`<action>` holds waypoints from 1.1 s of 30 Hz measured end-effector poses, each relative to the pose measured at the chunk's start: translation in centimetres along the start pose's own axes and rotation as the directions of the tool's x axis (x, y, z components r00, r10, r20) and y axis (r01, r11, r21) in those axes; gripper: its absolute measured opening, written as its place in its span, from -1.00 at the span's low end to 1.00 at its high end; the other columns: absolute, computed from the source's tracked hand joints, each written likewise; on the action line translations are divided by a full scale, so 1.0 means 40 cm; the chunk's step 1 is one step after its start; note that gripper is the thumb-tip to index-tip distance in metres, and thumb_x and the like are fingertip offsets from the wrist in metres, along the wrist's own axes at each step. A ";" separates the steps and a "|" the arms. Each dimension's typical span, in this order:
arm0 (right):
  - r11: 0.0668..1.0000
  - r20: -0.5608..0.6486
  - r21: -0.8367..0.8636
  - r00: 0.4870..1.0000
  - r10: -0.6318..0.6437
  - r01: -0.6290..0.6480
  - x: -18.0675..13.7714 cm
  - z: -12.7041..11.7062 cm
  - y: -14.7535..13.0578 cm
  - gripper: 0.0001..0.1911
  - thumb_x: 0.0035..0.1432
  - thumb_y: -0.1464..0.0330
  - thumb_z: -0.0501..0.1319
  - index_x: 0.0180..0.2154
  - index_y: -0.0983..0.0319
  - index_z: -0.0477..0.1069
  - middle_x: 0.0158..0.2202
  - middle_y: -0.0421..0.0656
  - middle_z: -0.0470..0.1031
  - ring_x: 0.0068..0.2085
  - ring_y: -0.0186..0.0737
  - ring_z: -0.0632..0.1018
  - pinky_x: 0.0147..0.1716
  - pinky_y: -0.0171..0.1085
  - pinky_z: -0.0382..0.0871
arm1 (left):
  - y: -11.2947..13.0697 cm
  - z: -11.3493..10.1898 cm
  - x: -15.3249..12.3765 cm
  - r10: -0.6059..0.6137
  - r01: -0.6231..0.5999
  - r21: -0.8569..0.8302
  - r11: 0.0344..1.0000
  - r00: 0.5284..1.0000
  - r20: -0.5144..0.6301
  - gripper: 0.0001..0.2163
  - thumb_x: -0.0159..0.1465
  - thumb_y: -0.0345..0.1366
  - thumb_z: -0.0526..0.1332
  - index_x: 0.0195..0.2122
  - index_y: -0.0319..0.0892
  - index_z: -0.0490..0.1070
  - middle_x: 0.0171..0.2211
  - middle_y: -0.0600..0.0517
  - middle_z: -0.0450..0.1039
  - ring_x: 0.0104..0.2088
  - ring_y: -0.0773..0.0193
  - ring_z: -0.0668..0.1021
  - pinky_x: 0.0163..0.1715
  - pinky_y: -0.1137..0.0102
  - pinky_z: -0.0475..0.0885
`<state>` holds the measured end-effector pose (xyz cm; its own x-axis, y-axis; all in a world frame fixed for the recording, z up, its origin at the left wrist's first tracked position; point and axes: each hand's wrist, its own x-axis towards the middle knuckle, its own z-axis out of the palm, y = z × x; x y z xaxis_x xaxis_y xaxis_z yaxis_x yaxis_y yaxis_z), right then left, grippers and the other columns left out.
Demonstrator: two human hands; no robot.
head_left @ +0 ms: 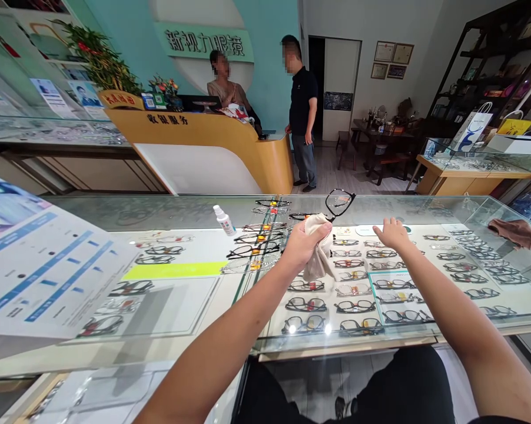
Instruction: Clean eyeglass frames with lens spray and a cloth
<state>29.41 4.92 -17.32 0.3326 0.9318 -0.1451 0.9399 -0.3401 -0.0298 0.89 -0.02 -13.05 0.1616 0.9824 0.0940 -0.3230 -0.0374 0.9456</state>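
Note:
My left hand (pixel 304 240) is closed on a pale cloth (pixel 319 259) and a pair of black-framed eyeglasses (pixel 339 203). One lens of the glasses sticks up above the cloth, and the rest is partly hidden by hand and cloth. To the right, my right hand (pixel 391 234) is open over the glass counter top with its fingers apart, holding nothing. Several eyeglasses (pixel 259 238) are lined up on the counter left of my left hand. A white bottle (pixel 223 219) with a white cap stands beyond them.
Rows of frames lie inside the glass display case (pixel 265 343). A printed card (pixel 36 265) stands at left, and a brown cloth (pixel 514 232) lies at right. Across the aisle, one person (pixel 304 100) stands near a reception desk (pixel 230 135), and another (pixel 225 88) is behind it.

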 end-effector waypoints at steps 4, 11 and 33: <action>1.000 -0.006 0.028 1.000 0.000 0.000 -0.007 -0.005 -0.003 -0.22 0.56 0.07 -0.11 0.52 0.48 0.05 0.58 0.28 -0.03 0.57 0.26 0.07 0.47 0.08 0.09 | 0.000 0.002 -0.003 0.043 -0.041 0.040 0.998 0.998 -0.048 -0.43 -0.12 0.15 0.60 -0.53 -0.17 0.33 -0.61 0.20 0.24 -0.56 0.47 0.27 -0.53 0.48 0.17; 0.935 -0.158 0.315 0.981 -0.116 0.161 -0.039 -0.040 -0.021 -0.49 0.47 0.15 0.08 0.21 0.30 0.54 0.34 0.13 0.43 0.31 0.14 0.46 0.29 -0.04 0.35 | -0.023 -0.010 0.009 0.059 -0.062 0.043 0.997 0.997 0.053 -0.37 0.01 0.34 0.49 -0.52 -0.16 0.33 -0.58 0.15 0.28 -0.53 0.40 0.31 -0.49 0.45 0.23; -0.005 -0.256 0.960 0.876 -0.409 0.278 -0.204 -0.054 -0.135 -0.29 -0.16 -0.28 0.54 -0.59 0.15 0.34 -0.39 -0.13 0.51 -0.09 0.00 0.54 -0.06 -0.14 0.32 | -0.034 -0.021 0.011 -0.179 0.148 0.137 0.979 0.950 0.256 -0.36 -0.02 0.32 0.54 -0.22 -0.19 0.63 -0.31 -0.02 0.67 -0.34 0.20 0.60 -0.28 0.40 0.46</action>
<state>21.79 -0.59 -13.82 -0.0737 0.9876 0.1384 0.0134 0.1397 -0.9901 0.61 0.64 -14.57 0.4498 0.8931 -0.0007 -0.1643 0.0835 0.9829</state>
